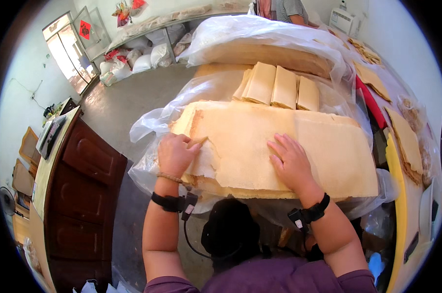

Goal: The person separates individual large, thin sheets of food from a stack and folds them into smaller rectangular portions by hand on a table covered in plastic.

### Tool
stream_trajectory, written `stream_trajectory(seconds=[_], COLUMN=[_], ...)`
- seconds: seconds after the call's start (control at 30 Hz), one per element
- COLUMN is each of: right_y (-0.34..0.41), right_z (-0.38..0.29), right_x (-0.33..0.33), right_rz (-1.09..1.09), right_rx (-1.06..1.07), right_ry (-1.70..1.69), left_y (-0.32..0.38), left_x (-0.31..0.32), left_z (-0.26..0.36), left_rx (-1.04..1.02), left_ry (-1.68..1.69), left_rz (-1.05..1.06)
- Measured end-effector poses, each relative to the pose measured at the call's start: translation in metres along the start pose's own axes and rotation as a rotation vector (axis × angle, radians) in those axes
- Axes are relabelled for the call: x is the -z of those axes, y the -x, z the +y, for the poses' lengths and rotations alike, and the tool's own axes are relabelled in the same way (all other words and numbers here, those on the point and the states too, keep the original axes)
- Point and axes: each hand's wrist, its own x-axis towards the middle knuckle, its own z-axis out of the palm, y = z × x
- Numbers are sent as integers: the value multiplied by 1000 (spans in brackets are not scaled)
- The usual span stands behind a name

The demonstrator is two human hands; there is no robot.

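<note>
A wide stack of thin, tan, pancake-like sheets [255,146] lies in front of me on clear plastic film [155,122]. My left hand [177,154] is at the stack's left end, its thumb and fingers pinching a torn, curled flap [199,142] of the top sheet. A paler layer [203,161] shows beside that flap. My right hand [289,161] rests palm down on the middle of the top sheet, fingers spread and holding nothing. Just beyond the stack, several folded bundles [285,86] of similar sheets sit side by side.
Behind the bundles, plastic sheeting [250,31] drapes over another tan pile [265,56]. More folded sheets [404,143] lie on a side table at right, near a yellow edge [396,183]. A dark wooden counter [81,186] stands left. At the back is a person in a striped shirt [291,9].
</note>
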Motion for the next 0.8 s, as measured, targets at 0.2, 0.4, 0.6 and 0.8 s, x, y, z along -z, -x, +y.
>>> stream_trajectory(seconds=[0.2,0.4,0.6,0.8], right_y=[1,1,0,-6], right_z=[0,-1,4,-21], right_x=[-2,-3,-9,6], right_rz=[6,47,47,-70], right_rx=[-13,-4,25,6], right_ry=[4,37,67,181], left_y=[-32,-42,-25,-50], left_x=[-29,-48,-36,-28], left_z=[-10,-36,-17,-19], left_rx=[238,524,270,331], left_ry=[906,1324,504,496], left_rz=[-98,-258,-71,-240])
